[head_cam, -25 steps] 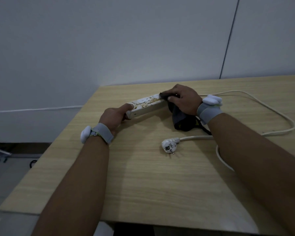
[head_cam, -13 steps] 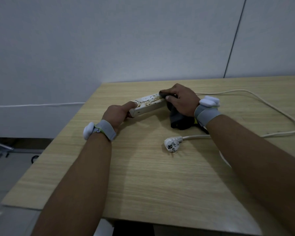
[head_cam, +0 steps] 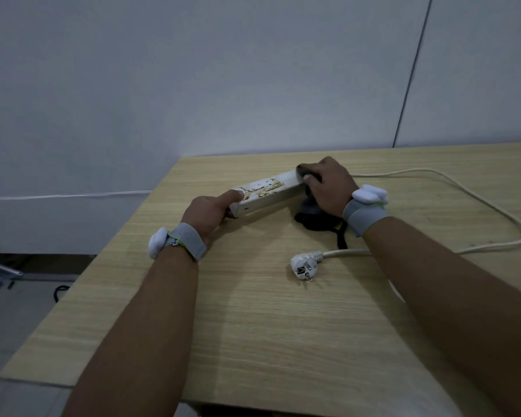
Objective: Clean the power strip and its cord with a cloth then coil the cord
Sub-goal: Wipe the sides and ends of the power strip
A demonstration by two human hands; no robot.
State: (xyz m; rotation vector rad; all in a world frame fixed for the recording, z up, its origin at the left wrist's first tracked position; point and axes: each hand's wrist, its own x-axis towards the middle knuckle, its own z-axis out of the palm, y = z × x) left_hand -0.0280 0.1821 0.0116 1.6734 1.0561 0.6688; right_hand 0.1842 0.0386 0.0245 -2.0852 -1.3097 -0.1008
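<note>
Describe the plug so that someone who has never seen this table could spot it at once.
On the wooden table, look between the person's two forearms, nearer than the power strip and the dark cloth. The plug lies there loose, touched by neither hand. It is white and rounded with metal pins, ending the pale cord.

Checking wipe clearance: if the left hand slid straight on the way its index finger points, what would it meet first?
Probably the right hand gripping the dark cloth at the power strip's far end; the left hand points along the strip.
</note>
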